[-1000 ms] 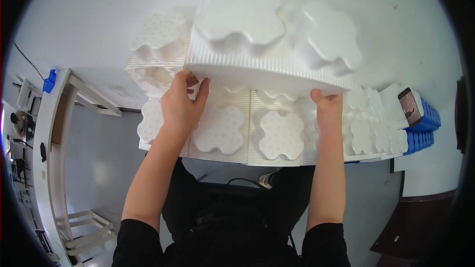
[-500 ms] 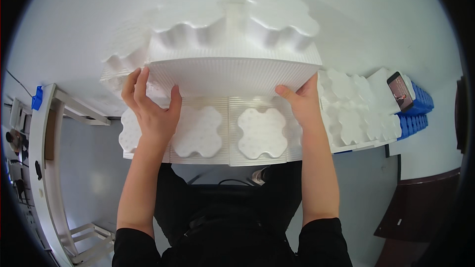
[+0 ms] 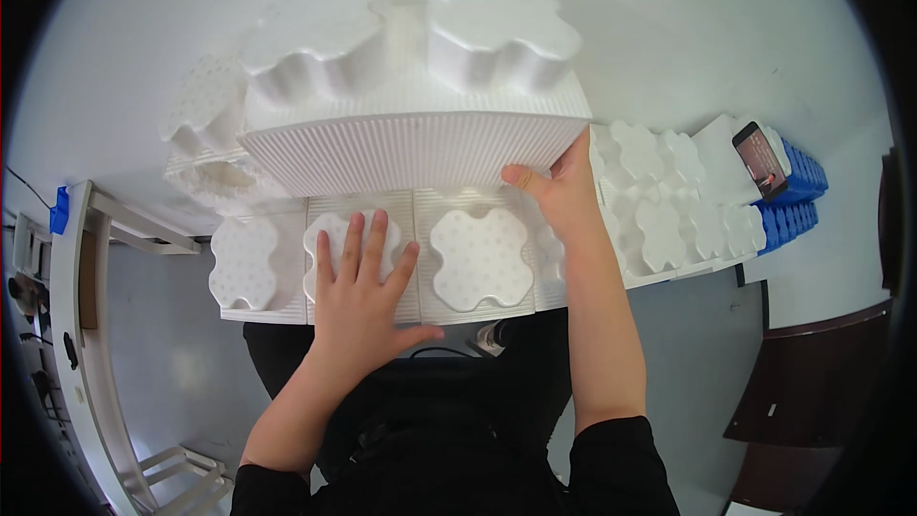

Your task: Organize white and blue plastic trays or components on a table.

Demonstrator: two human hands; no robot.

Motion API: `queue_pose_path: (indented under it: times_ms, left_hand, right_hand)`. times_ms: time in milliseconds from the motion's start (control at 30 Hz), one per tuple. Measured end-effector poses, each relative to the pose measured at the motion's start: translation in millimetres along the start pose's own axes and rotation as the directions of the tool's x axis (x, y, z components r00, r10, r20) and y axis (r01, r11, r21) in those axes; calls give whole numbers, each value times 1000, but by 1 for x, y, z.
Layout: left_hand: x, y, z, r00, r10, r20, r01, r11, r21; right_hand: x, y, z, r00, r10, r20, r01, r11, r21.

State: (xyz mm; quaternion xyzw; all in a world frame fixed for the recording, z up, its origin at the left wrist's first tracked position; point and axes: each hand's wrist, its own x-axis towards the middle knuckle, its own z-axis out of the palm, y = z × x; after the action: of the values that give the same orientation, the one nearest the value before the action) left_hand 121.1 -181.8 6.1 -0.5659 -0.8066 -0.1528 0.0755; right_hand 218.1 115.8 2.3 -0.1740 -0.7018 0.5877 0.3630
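The step in hand looked like lifting the white ribbed foam tray with two clover-shaped mounds (image 3: 411, 105) off the flat white foam tray of clover moulds (image 3: 478, 263) beneath; next it would want a second grip; the right hand (image 3: 559, 186) pinched its right near corner, thumb under; the left hand (image 3: 368, 291) lay spread flat, pressing the lower tray's near-left part.
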Motion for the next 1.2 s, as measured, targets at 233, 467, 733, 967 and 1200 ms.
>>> queue_pose_path:
  times_ms: [233, 467, 733, 967, 1200]
  left_hand:
    - [-16, 5, 22, 998, -21, -67, 25, 998, 64]
    - [-2, 7, 2, 997, -21, 72, 19, 999, 28]
    - [-10, -3, 11, 978, 175, 111, -180, 983, 35]
    - [-26, 15, 24, 996, 78, 41, -80, 995, 62]
    - [-26, 16, 23, 996, 84, -5, -84, 996, 22]
  right_hand:
    - [-2, 20, -12, 984, 169, 62, -159, 977, -140]
    - [-7, 3, -4, 980, 192, 60, -184, 976, -115]
    - [-1, 18, -5, 983, 156, 96, -140, 977, -160]
    - [1, 22, -11, 974, 177, 144, -150, 972, -182]
    - [-2, 16, -11, 970, 179, 168, -142, 968, -207]
